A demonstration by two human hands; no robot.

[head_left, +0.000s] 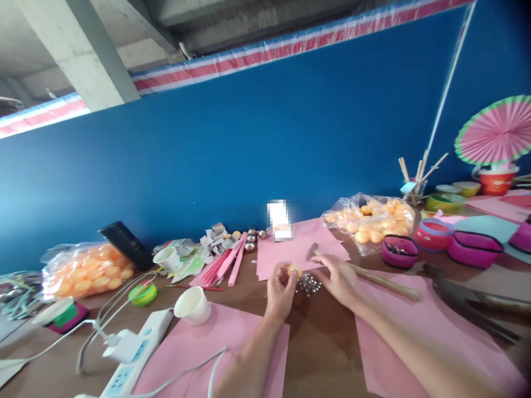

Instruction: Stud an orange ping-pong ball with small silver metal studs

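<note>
My left hand (281, 290) is closed, pinching a small orange ball (295, 270) between thumb and fingertips. Just to its right, my right hand (338, 279) reaches over a wooden-handled hammer (384, 281), its thumb and forefinger apart. The hammer's head (312, 251) shows beyond those fingertips, and part of the handle is hidden under the hand. Between both hands lies a loose heap of small shiny metal pieces (309, 283), too small to name. Pink sheets (305, 237) lie behind them.
Clear bags of orange balls stand at left (89, 271) and right (373, 218). A white cup (193, 305) and a power strip (139, 348) with cables are at front left. Magenta containers (475, 249) sit at right, near a dark curved tool (460, 298). A blue wall (232, 149) rises behind.
</note>
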